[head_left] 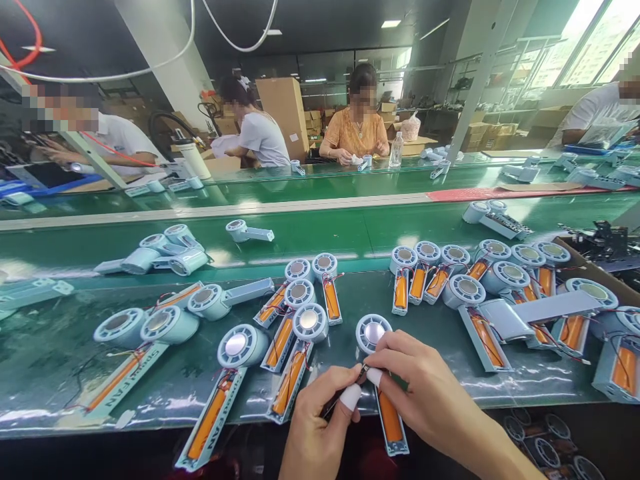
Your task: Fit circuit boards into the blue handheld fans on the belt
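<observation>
My left hand [323, 417] and my right hand [425, 380] meet at the front edge of the bench, both with pinched fingers. Between their fingertips is a small dark part [365, 371], mostly covered, so its kind is unclear. White finger covers show on my left thumb and on a digit of my right hand. Just beneath my hands lies a light-blue handheld fan [374, 332] with a round head and an open handle; its orange battery [391, 417] shows, and the handle's end juts over the edge. Left of it, another open fan [242, 343] also overhangs the edge.
Several open fans [300, 293] lie to the left, and a crowded group [465, 290] to the right. Behind runs a green conveyor belt [325, 230] carrying more fans. A cardboard box [613, 280] of black parts stands at right. Several people sit across the line.
</observation>
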{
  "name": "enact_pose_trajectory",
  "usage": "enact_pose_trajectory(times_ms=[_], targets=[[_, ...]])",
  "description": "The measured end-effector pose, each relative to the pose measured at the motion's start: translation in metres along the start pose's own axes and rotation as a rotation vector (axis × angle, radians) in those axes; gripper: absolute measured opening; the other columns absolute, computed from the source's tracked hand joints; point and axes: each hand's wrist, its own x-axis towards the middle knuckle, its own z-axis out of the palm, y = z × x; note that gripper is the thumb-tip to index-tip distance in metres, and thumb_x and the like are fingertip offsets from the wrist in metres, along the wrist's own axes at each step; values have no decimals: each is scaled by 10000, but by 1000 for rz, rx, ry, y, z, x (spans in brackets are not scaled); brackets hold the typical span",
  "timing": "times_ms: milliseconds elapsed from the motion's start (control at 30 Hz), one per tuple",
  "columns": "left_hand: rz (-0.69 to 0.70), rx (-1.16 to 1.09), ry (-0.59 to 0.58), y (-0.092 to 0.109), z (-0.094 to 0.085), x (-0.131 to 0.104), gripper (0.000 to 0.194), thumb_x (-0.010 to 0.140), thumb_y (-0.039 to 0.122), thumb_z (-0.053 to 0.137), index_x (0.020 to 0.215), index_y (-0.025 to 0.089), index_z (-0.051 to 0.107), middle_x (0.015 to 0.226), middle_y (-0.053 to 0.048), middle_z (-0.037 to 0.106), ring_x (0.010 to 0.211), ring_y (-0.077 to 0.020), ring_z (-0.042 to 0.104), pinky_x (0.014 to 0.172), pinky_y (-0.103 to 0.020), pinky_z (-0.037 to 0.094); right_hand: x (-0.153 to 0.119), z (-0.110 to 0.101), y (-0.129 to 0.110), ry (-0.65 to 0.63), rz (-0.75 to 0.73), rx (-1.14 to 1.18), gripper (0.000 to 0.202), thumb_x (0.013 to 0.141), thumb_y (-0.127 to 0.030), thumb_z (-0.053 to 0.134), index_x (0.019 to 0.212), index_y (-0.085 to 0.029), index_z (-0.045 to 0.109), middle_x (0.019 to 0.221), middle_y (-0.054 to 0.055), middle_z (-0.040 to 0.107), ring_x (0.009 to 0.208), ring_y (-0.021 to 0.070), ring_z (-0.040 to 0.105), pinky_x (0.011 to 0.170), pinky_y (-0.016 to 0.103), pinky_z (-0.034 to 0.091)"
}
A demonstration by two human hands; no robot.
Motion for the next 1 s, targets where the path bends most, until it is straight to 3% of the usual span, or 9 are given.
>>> enact_pose_trajectory(times_ms=[167,267,333,500,633,767,900,1000], targets=[[-75,66,6,1,2,1,277,942,366,587,1139,235,732,1007,-46,767,727,-154,716,728,-259,609,-2,-2,5,37,36,164,201,965,-128,546,1020,-227,711,957,42,665,874,190,623,766,290,502],[-149,102,83,3,4,0,324,940,368,554,1198,227,690,996,-55,791,743,-176,738,767,-286,601,-10,-11,7,77,91,274,219,995,-164,506,1114,-243,672,1022,43,671,898,169,651,776,256,526],[-174,116,143,2,7,-2,358,926,357,548,1238,227,665,981,-57,798,727,-180,737,777,-299,590,-18,-15,8,97,78,245,252,994,-145,467,1123,-249,658,1029,43,671,911,164,660,785,250,532],[-172,193,148,0,12,-7,417,914,328,511,1300,241,643,964,-56,768,684,-171,709,725,-287,582,-31,-13,7,-19,12,97,357,908,-60,487,1135,-273,662,1028,39,643,889,163,652,799,266,541],[-69,355,151,0,13,-7,378,940,306,478,1252,289,691,927,-39,747,590,-153,645,714,-291,580,-30,-5,11,5,57,165,236,967,-124,483,986,-244,685,969,35,649,843,155,641,769,262,525],[104,486,117,-3,13,-8,436,949,181,418,1257,330,689,976,-38,734,789,-186,709,781,-289,585,-29,3,13,121,202,465,168,970,-244,546,982,-226,712,975,51,698,894,185,654,787,277,532],[220,677,81,-6,10,-11,514,958,109,357,1303,330,668,996,-59,703,824,-163,733,697,-221,566,-27,10,11,139,417,810,262,947,-424,622,1006,-196,739,905,53,692,698,145,582,612,241,504],[288,823,70,-6,9,-14,550,949,83,338,1319,328,664,989,-75,705,776,-161,737,652,-210,559,-23,13,7,165,480,925,303,897,-468,687,957,-176,744,777,18,639,607,113,504,547,218,452]])
